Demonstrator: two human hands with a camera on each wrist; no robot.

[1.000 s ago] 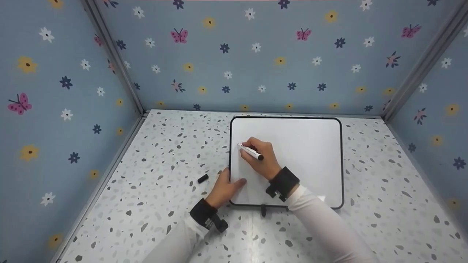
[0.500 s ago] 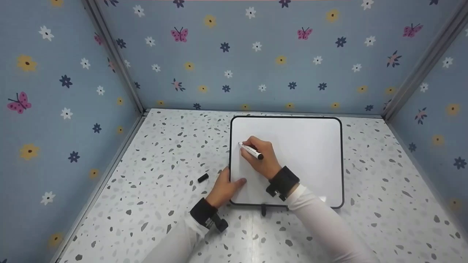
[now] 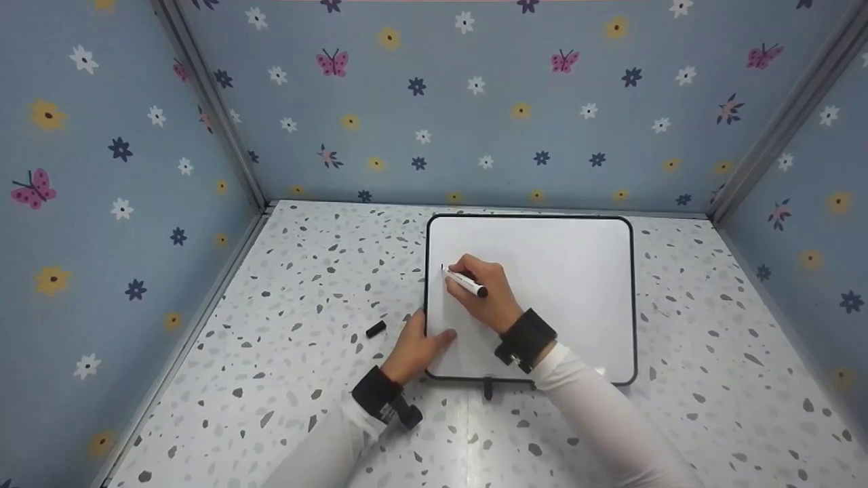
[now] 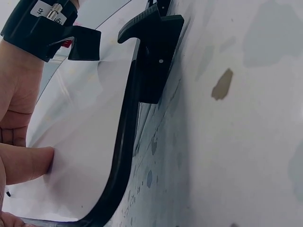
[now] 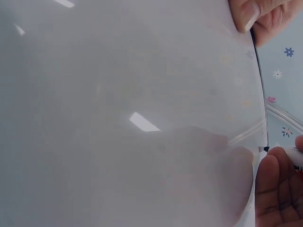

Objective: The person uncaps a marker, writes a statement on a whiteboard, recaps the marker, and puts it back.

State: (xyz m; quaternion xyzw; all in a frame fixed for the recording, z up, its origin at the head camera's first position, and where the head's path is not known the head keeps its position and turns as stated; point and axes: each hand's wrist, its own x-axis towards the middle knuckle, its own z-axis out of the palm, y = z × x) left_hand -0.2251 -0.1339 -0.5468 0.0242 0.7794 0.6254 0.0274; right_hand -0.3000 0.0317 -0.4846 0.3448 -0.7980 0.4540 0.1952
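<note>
- My right grip (image 3: pixel 489 291) is clamped on a marker (image 3: pixel 464 281), fingers and thumb pinching its white barrel.
- The marker is over the left part of the whiteboard (image 3: pixel 563 285), its tip close to the board's left edge and a little past halfway toward the far edge; its black end points back toward the near-right corner.
- A short dark mark shows at the tip; whether it is ink or the tip itself, I cannot tell.
- My left grip (image 3: pixel 413 349) is clamped on the board's left edge, toward the near-left corner, thumb on the white face.
- The whiteboard sits on the speckled counter (image 3: pixel 705 325), close to the counter's far edge.
- A black clip (image 3: pixel 488 388) juts from the board's near edge, left of its middle.
- A small black cap (image 3: pixel 376 329) lies on the counter, left of the board, near my left grip but apart from it.
- Blue flowered walls (image 3: pixel 475 142) rise at the counter's far, left and right edges.
</note>
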